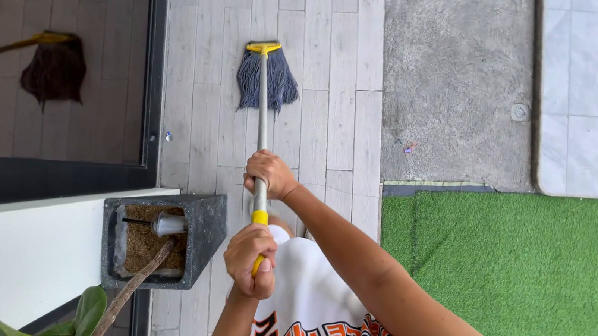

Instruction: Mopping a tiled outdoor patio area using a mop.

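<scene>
I hold a mop with both hands. Its blue string head (266,80) with a yellow clamp rests on the pale wood-plank floor (316,53) ahead of me. The grey metal handle (260,112) runs back toward my body. My right hand (270,175) is wrapped around the grey shaft, higher up the picture. My left hand (249,260) grips the yellow end of the handle, close to my white shirt with orange and black print.
A dark square planter (202,239) with soil, a small lamp and a leaning plant stem stands at my left beside a white wall (24,259). A glass door (42,85) mirrors the mop. Green artificial grass (535,261), a grey concrete strip (459,59) and pale tiles (595,67) lie to the right.
</scene>
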